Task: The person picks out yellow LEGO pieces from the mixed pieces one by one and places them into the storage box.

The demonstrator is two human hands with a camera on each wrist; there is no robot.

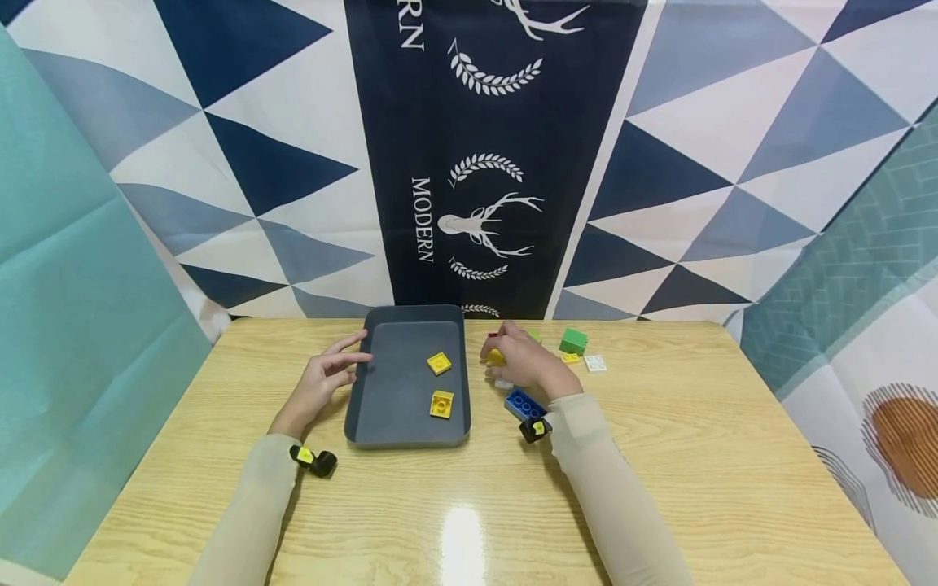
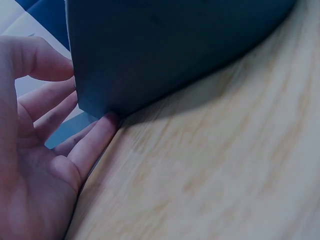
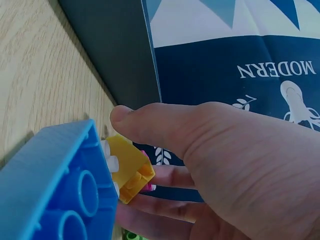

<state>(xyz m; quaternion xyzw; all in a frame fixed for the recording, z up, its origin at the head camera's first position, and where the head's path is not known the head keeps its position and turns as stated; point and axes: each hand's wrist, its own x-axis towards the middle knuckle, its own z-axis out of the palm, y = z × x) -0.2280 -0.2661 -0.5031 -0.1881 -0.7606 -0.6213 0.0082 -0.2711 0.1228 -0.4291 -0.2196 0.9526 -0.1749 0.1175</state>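
Observation:
At the left side of a dark grey tray (image 1: 410, 435), my left hand (image 1: 318, 387) has its fingers extended to the rim. In the left wrist view the thumb meets the tray wall (image 2: 150, 45) and a fingertip lies at its bottom corner. Just right of the tray, my right hand (image 1: 519, 356) curves its thumb and fingers round a yellow toy brick (image 3: 131, 162), whose hollow underside shows. Beside that brick lie a white brick (image 1: 503, 383) and a blue brick (image 1: 523, 404), hollow side up. A red or pink piece (image 3: 146, 187) shows behind the yellow one.
Two yellow bricks, one flat (image 1: 439, 363) and one hollow side up (image 1: 441, 404), lie in the tray's right half. Right of my right hand are a green brick (image 1: 574, 341), a small yellow brick (image 1: 569, 358) and a flat white brick (image 1: 595, 363). A patterned cloth (image 1: 469, 163) hangs behind the table.

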